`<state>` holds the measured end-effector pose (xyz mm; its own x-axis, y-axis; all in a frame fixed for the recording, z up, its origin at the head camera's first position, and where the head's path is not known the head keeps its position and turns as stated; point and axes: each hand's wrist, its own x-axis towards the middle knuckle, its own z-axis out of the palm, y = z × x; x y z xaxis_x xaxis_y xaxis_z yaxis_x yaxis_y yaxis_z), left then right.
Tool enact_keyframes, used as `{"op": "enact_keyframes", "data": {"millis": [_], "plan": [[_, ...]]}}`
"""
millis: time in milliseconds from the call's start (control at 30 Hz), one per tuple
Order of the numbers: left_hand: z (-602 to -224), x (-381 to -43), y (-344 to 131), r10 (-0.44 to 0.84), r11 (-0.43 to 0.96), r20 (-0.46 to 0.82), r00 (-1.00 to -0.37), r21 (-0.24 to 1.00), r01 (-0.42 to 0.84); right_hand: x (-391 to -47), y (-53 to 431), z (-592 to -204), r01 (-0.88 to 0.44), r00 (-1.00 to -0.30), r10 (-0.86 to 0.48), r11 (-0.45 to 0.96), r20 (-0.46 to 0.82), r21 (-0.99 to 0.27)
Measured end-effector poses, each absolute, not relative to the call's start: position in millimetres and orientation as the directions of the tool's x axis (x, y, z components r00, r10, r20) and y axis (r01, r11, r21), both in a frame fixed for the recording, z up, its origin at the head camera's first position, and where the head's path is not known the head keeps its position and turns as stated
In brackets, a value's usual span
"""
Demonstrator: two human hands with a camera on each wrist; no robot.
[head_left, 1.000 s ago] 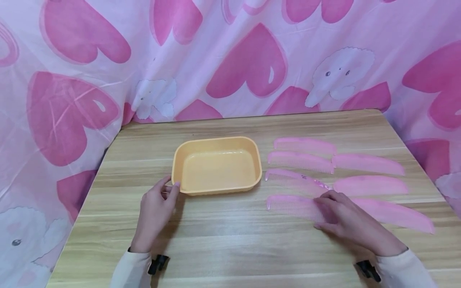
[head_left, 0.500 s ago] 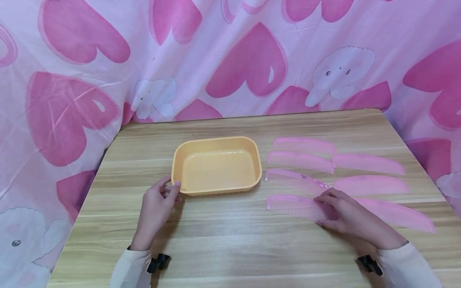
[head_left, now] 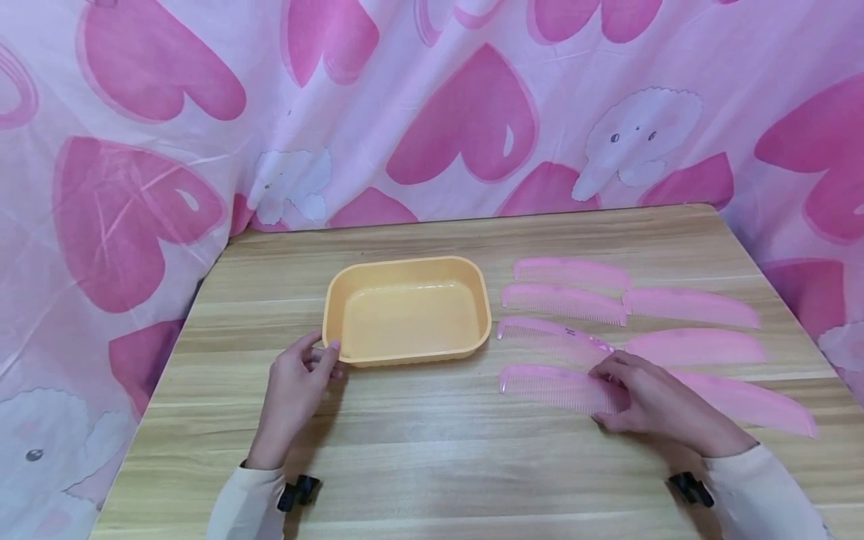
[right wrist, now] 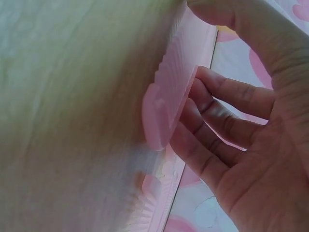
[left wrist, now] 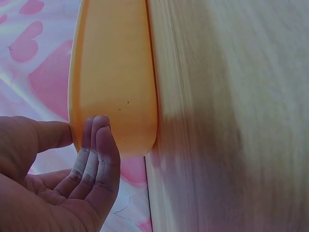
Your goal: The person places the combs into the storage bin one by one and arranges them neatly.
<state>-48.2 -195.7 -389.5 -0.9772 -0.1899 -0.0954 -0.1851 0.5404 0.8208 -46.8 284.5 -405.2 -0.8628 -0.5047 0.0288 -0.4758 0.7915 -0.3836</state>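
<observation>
My left hand (head_left: 297, 394) is at the near-left corner of a yellow plastic tray (head_left: 408, 358), its thumb over the rim and its fingers against the outer wall. That grip also shows in the left wrist view, where the fingers lie along the tray's side (left wrist: 113, 63). On the right, my right hand (head_left: 651, 394) holds the right end of the nearest pink comb (head_left: 550, 386), thumb on the near side and fingers along the far one. In the right wrist view the fingers touch the edge of the comb (right wrist: 161, 113); the hand hides part of it in the head view.
Several more pink combs lie in two columns right of the tray, among them a patterned comb (head_left: 547, 336) just beyond my right hand and a plain comb (head_left: 749, 405) beside it. A pink heart-print curtain (head_left: 466, 112) hangs behind the wooden table (head_left: 432, 465).
My right hand's fingers and thumb have shifted slightly at the end of the nearest comb. The left hand, the tray and the combs stay where they were.
</observation>
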Motion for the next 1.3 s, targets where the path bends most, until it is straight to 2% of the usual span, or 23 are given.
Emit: {"op": "enact_keyframes", "data": {"millis": [400,700,1000,1300], "plan": [[-390,-48,-195,-0.184,0.541,-0.081,-0.98,0.823,-0.17,-48,285,-405,-0.446,-0.873,-0.487,0.797,0.003,-0.408],[-389,-48,-196,-0.184,0.544,-0.068,-0.981,0.824,-0.159,-53,289,-394,-0.501,-0.854,-0.512,0.765,0.09,-0.405],[-389,-49,-196,-0.185,0.543,-0.088,-0.979,0.821,-0.176,-69,290,-372,-0.541,-0.835,-0.527,0.739,0.156,-0.401],[-390,-50,-196,-0.185,0.547,-0.093,-0.978,0.817,-0.182,-95,280,-341,-0.547,-0.827,-0.543,0.72,0.145,-0.427]]}}
